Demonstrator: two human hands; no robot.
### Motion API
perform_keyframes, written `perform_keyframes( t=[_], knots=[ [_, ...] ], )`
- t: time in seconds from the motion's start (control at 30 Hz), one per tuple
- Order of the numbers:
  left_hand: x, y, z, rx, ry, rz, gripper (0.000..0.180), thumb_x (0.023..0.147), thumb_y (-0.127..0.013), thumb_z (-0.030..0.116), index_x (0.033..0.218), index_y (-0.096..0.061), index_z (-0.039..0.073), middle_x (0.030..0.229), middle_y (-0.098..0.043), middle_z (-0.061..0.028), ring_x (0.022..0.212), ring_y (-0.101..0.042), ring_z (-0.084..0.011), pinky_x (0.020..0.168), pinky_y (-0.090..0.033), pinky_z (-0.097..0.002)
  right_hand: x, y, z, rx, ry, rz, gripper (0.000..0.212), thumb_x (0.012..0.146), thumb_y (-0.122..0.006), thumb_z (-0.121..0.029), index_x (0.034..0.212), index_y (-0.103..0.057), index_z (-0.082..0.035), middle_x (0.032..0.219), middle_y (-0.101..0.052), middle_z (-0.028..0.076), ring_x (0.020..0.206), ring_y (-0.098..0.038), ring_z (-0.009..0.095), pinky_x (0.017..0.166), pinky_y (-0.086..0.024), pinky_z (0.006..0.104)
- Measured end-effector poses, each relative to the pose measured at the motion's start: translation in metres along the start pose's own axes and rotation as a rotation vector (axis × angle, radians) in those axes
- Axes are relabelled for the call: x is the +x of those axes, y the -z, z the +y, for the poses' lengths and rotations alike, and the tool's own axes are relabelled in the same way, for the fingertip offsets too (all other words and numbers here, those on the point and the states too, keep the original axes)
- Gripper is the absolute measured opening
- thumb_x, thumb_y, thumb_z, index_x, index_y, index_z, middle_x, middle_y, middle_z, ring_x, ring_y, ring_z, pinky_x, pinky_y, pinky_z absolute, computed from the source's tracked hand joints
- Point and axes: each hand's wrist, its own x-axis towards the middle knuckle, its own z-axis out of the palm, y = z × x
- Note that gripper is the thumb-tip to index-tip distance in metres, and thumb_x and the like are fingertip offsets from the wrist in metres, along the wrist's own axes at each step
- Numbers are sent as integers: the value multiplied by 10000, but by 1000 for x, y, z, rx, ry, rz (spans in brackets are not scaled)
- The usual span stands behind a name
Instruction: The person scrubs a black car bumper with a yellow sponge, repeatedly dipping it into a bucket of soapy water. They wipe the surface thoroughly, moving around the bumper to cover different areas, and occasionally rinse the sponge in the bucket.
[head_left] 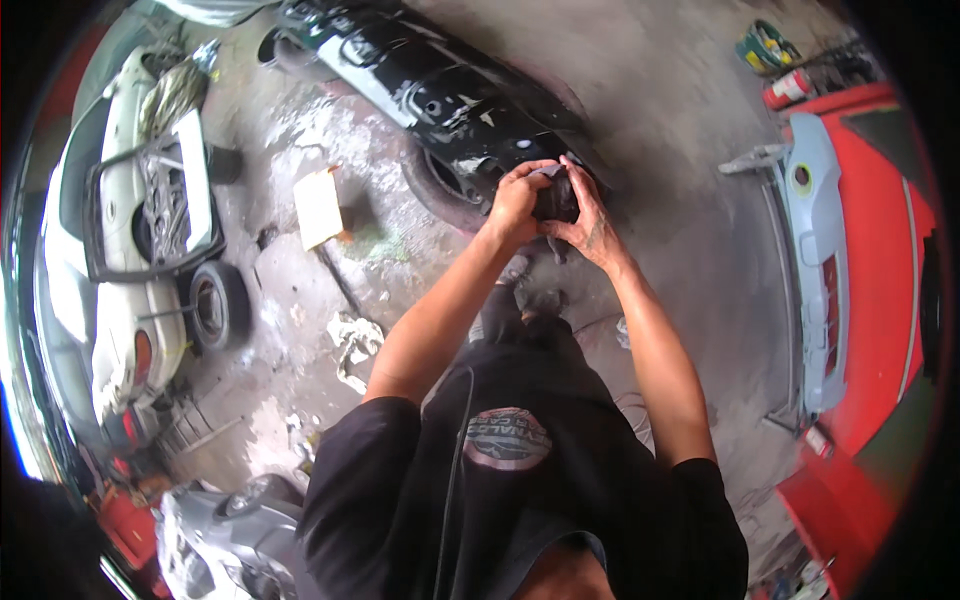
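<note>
Both arms reach forward to a dark, rounded piece framed between the hands; its kind is hard to make out. My left hand has its fingers curled at the piece's left side, by a small greyish sheet that looks like paper or cloth. On the other side, my right hand is bent around the piece, fingers pointing up and thumb toward the left hand. Just beyond lies a long glossy black car body panel, resting on tyres. Whether the dark piece touches this panel is hidden.
A whitish car body and a loose wheel stand at left, a grey car part at lower left. A pale box-like piece and crumpled cloth lie on the floor. At right, a light-blue bumper stands beside red bodywork.
</note>
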Motion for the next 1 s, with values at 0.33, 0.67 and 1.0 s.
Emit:
perform_keyframes(
  t=[0.33, 0.67, 1.0],
  knots=[
    [-67, 37, 8, 414, 321, -30, 394, 959, -676, 168, 1304, -626, -16, 1094, -704, -170, 973, -714, -314, 857, -571, -395, -49, -34, 7, 334, -323, -198, 878, 779, -727, -34, 1597, -408, -35, 1504, -566, 188, 1383, -546, 265, 1146, -436, 377],
    [-119, 61, 34, 269, 88, -35, 670, 1019, -695, 407, 1470, -511, -52, 1395, -617, -207, 1276, -602, -288, 1063, -490, -394, -17, -54, -70, -244, -241, -248, 725, 820, -748, -128, 1500, -501, -88, 1226, -700, 278, 1139, -702, 401, 969, -555, 466],
    [-94, 155, 16, -270, 417, 239, 454, 856, -836, 172, 1171, -549, 15, 1002, -684, -121, 863, -694, -231, 773, -594, -404, 15, -159, -102, 114, -366, -279, 945, 822, -835, -145, 1629, -344, -157, 1517, -561, 154, 1400, -536, 325, 1179, -426, 439]
  ],
)
